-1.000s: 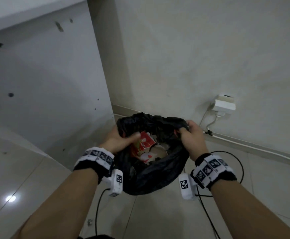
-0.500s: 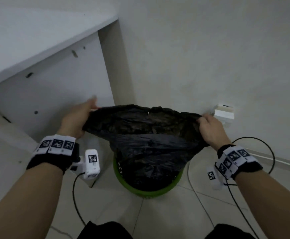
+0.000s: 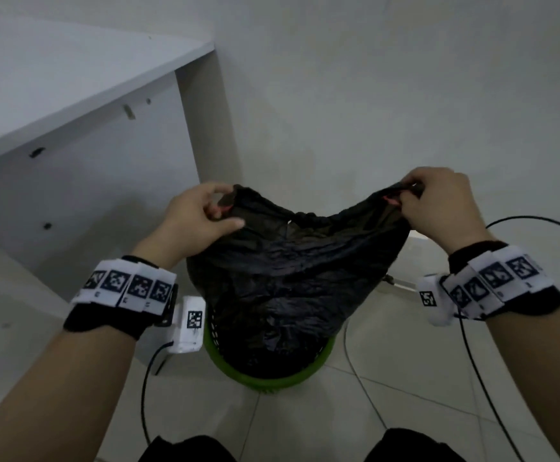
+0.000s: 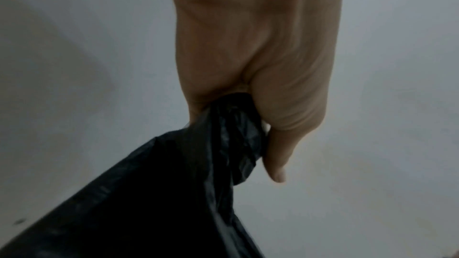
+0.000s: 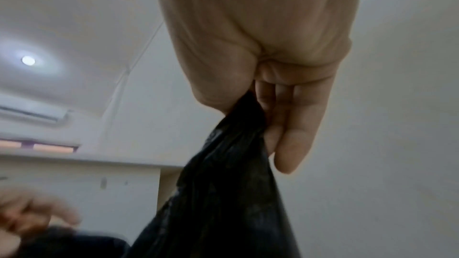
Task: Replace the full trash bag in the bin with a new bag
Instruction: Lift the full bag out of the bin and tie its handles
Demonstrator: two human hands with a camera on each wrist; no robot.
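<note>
A full black trash bag (image 3: 285,278) stands half out of a round green bin (image 3: 268,381) on the tiled floor. My left hand (image 3: 202,215) grips the bag's left top corner, and the left wrist view shows the bunched plastic (image 4: 236,140) inside the fist (image 4: 250,89). My right hand (image 3: 438,201) grips the right top corner, with the plastic (image 5: 238,144) pinched under the curled fingers (image 5: 290,144). The bag's mouth is drawn nearly closed between the two hands. Its contents are hidden.
A white desk (image 3: 72,105) with a side panel stands to the left of the bin. A plain wall (image 3: 388,95) lies right behind it. Black cables (image 3: 478,361) trail over the floor at right and near the bin's left side. My knees (image 3: 188,450) show at the bottom edge.
Both hands have lifted the bag's rim out of the bin, pulled it apart sideways and then gathered the two corners higher. The open mouth with the red packet showing has closed.
</note>
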